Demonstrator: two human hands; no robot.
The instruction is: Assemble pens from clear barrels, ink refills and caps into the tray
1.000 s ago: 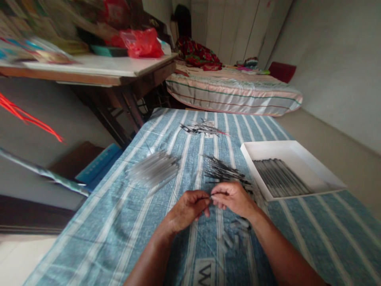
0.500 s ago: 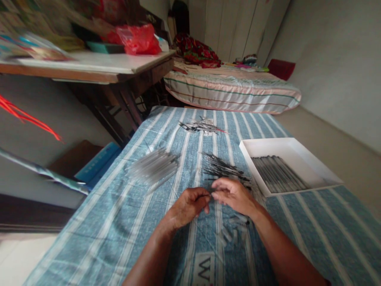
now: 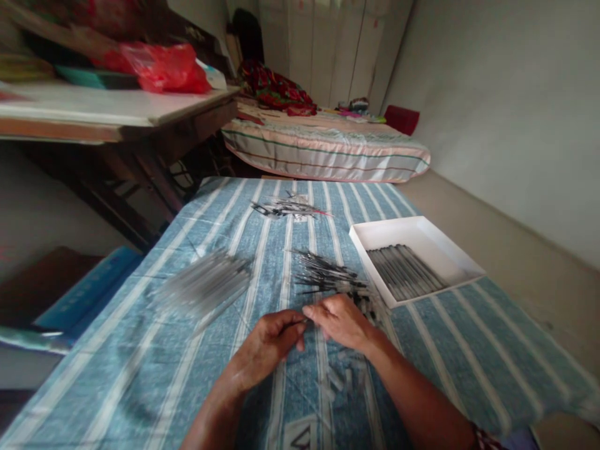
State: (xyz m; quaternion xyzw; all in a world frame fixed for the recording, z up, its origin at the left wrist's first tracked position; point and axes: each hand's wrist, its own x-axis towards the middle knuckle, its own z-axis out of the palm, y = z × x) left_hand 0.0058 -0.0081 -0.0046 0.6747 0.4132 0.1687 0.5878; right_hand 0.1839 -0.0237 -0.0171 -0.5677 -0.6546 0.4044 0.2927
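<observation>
Short pale pieces (image 3: 347,380) lie loose nearest you, likely unused. Your left hand (image 3: 268,340) and right hand (image 3: 341,322): fingertips pinched nearly closed, both apparently gripping one small dark piece (image 3: 306,321). Beyond, on the counter (image 3: 469,340), dark sticks (image 3: 321,274) and grey tubes (image 3: 206,281) probably remain; rods (image 3: 405,272) in the white box (image 3: 443,240) look done.

No whole word is legible. At bottom centre, a pale patch (image 3: 310,426) on the striped cloth (image 3: 197,375) shows bold, angular strokes of one large character, cut off by the frame's edge. Faint pale marks on a blue object (image 3: 89,294), left of the frame, are too blurred to read.
</observation>
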